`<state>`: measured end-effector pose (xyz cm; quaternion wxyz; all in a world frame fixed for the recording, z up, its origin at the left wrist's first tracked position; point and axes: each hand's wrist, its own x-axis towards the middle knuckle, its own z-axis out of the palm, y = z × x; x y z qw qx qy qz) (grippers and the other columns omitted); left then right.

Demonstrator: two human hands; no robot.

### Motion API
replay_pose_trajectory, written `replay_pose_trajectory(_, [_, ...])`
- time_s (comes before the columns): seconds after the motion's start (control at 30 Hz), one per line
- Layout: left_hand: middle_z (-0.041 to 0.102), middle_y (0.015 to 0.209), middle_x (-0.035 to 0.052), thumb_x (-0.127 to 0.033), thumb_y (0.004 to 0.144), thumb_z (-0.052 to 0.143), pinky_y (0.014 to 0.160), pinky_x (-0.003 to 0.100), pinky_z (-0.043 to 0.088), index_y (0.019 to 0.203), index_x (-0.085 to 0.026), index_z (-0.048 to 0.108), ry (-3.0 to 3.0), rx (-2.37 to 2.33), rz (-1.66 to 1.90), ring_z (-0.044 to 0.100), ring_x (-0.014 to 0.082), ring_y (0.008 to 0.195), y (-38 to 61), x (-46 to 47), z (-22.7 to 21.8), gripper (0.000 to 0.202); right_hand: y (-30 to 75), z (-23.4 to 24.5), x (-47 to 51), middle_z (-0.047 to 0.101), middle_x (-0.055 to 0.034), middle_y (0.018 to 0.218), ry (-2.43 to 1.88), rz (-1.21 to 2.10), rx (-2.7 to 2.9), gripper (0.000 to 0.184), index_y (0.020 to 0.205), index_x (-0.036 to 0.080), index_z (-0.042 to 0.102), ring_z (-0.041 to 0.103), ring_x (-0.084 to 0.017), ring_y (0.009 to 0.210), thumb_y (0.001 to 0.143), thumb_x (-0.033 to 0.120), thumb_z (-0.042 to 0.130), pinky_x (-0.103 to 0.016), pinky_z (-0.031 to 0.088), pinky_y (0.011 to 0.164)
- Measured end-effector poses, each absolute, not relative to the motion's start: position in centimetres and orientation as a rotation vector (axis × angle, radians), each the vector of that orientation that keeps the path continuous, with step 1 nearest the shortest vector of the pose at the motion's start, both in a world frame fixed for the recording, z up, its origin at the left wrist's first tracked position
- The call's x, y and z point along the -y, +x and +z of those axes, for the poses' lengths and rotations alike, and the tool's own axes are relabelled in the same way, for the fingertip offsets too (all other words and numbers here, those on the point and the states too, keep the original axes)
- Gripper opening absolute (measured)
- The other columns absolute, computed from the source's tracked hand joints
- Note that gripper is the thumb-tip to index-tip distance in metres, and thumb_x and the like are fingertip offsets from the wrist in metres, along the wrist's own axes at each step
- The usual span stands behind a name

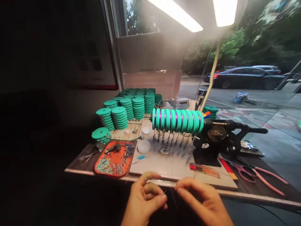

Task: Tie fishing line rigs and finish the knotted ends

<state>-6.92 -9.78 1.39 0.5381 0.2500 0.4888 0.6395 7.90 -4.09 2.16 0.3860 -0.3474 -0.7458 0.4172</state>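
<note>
My left hand (147,197) is in front of the table edge, index finger arched out and thumb pressed to the other curled fingers, where a tiny end of thin fishing line shows. Beside it, my right hand (203,199) pinches thumb against index finger; a faint strand of fishing line (174,198) hangs by those fingertips. Beyond both hands, a row of green foam winding discs (177,121) sits on the shaft of a black hand-cranked winder (216,134). Small metal swivels (180,145) dangle below the discs.
Left stands an orange tray (97,168) of small metal parts, with stacked green discs (127,108) behind. A white round lump (143,146) and a dish of small parts (165,150) lie mid-board. Right are a red-ended cutter (204,169), scissors (245,172) and pink-handled pliers (270,180).
</note>
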Motion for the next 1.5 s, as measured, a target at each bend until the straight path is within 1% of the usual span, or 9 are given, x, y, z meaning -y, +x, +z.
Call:
replay_pose_trajectory(0.1, [0.061,0.050,-0.0056,-0.019,0.048,0.081,0.048,0.017,0.044,0.087,-0.014,0.056,0.588,-1.089,1.501,0.058,0.0076,0.042,-6.2,9.7,1.4,0.047,7.9,2.2,3.6,0.057,0.0014,0.058,-0.928,1.319,1.783,0.025,0.065,0.019,0.061,0.053,-0.014,0.057,0.075,0.041,0.055,-0.022,0.042,0.055])
replay_pose_trajectory(0.2, [0.062,0.050,-0.0057,-0.018,0.048,0.081,0.048,0.018,0.044,0.089,-0.014,0.054,0.584,-1.064,1.494,0.058,0.0084,0.042,-6.2,9.9,1.0,0.048,7.8,2.2,3.2,0.054,0.0021,0.056,-0.907,1.430,1.838,0.027,0.063,0.017,0.061,0.049,-0.013,0.057,0.075,0.041,0.054,-0.022,0.039,0.056])
replay_pose_trajectory(0.43, [0.061,0.051,-0.0064,-0.018,0.051,0.080,0.048,0.018,0.043,0.091,-0.013,0.053,0.615,-1.048,1.447,0.059,0.0079,0.043,-6.2,9.8,0.4,0.049,7.6,1.3,2.9,0.063,-0.0017,0.064,-0.850,1.595,1.818,0.025,0.068,0.016,0.066,0.055,-0.017,0.066,0.072,0.039,0.059,-0.027,0.041,0.065])
replay_pose_trajectory(0.6, [0.061,0.051,-0.0063,-0.019,0.052,0.080,0.049,0.018,0.044,0.093,-0.013,0.052,0.612,-1.048,1.410,0.058,0.0080,0.043,-6.2,9.9,0.2,0.050,7.7,1.3,2.9,0.065,-0.0023,0.067,-0.818,1.537,1.913,0.022,0.069,0.017,0.067,0.057,-0.017,0.068,0.073,0.037,0.060,-0.027,0.041,0.066])
replay_pose_trajectory(0.83, [0.062,0.053,-0.0055,-0.017,0.052,0.080,0.051,0.019,0.044,0.089,-0.012,0.054,0.584,-1.062,1.400,0.059,0.0083,0.045,-6.1,10.6,0.1,0.046,8.0,1.2,3.3,0.060,-0.0003,0.067,-0.842,1.387,2.029,0.023,0.069,0.017,0.060,0.053,-0.016,0.067,0.079,0.037,0.053,-0.026,0.039,0.065])
replay_pose_trajectory(0.97, [0.065,0.055,-0.0020,-0.018,0.053,0.079,0.052,0.020,0.046,0.088,-0.012,0.055,0.580,-1.058,1.393,0.060,0.0088,0.047,-6.0,11.2,-0.3,0.043,8.2,0.6,3.3,0.058,0.0000,0.069,-0.847,1.380,2.046,0.024,0.071,0.018,0.058,0.052,-0.016,0.068,0.081,0.038,0.050,-0.026,0.038,0.064])
replay_pose_trajectory(1.17, [0.065,0.056,-0.0019,-0.018,0.053,0.078,0.055,0.021,0.046,0.089,-0.013,0.054,0.593,-1.089,1.380,0.060,0.0095,0.049,-6.0,11.4,-0.7,0.043,8.4,0.8,3.1,0.056,0.0009,0.067,-0.878,1.376,2.044,0.024,0.071,0.017,0.057,0.050,-0.015,0.066,0.081,0.038,0.049,-0.026,0.037,0.062])
replay_pose_trajectory(1.33, [0.064,0.060,-0.0031,-0.011,0.049,0.077,0.055,0.015,0.042,0.088,-0.014,0.057,0.664,-1.213,1.436,0.056,0.0057,0.053,-5.8,11.4,-0.7,0.044,8.4,0.8,3.2,0.057,0.0010,0.068,-0.864,1.387,2.048,0.024,0.071,0.017,0.057,0.050,-0.015,0.067,0.081,0.037,0.049,-0.025,0.037,0.063])
replay_pose_trajectory(1.5, [0.061,0.056,-0.0044,-0.015,0.053,0.075,0.055,0.017,0.041,0.085,-0.015,0.057,0.695,-1.278,1.508,0.055,0.0067,0.052,-5.4,11.1,-0.3,0.037,8.1,0.9,3.4,0.058,0.0008,0.068,-0.830,1.393,2.081,0.022,0.069,0.017,0.057,0.051,-0.014,0.067,0.082,0.034,0.049,-0.024,0.038,0.063])
